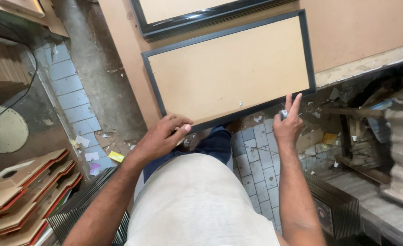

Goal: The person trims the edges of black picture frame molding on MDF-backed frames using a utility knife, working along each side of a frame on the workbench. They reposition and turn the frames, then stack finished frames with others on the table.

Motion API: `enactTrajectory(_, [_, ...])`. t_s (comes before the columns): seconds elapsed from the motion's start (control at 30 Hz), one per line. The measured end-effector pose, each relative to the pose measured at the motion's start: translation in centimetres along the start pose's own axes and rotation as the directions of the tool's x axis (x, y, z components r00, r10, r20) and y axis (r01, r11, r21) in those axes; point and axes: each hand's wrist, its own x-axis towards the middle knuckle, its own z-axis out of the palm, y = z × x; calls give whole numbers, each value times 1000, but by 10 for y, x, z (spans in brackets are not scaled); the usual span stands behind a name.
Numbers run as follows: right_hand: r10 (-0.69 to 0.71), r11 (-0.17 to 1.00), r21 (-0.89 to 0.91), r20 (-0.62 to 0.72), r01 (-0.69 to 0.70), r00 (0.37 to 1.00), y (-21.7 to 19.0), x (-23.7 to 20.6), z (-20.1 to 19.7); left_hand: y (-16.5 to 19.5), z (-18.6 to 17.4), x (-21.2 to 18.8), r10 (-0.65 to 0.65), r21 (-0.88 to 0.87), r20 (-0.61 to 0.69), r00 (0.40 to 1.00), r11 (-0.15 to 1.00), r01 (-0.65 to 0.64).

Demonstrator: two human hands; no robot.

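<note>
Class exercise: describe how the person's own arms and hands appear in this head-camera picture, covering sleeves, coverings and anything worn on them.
Both forearms are bare, with no sleeves reaching into view. The left hand and right hand wear no gloves, and no watch, bracelet or ring can be made out. Below them, the person wears a light grey top and dark blue trousers.

Left hand (163, 134) grips the black frame (231, 68) (backing up); right hand (287, 122) touches its edge.

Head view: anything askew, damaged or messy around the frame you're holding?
The black picture frame lies backing-up and tilted on the worktable, its near edge overhanging where the left hand grips it. The backing board has a small chipped spot near that edge. Paper scraps litter the tiled floor.
</note>
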Motion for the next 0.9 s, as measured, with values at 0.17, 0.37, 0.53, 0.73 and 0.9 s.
enactTrajectory(0.17, [-77, 994, 60, -149, 86, 986, -20, -5, -2, -35, -35, -27, -65, 288, -6, 998, 955, 64])
enactTrajectory(0.37, [75, 994, 84, -113, -66, 991, -43, -9, -4, -67, -31, -26, -141, 351, 25, 990, 928, 123])
enactTrajectory(0.53, [47, 993, 111, -160, -29, 986, -61, -14, -7, -88, -29, -26, -123, 224, 22, 992, 968, 115])
enactTrajectory(0.73, [-15, 998, -71, -182, 2, 983, -51, -14, 2, -103, -26, -20, -136, 171, 49, 990, 977, 126])
enactTrajectory(0.9, [-76, 997, -8, -135, 75, 988, -80, -48, 29, -108, -23, -16, -215, 150, 117, 969, 969, 197])
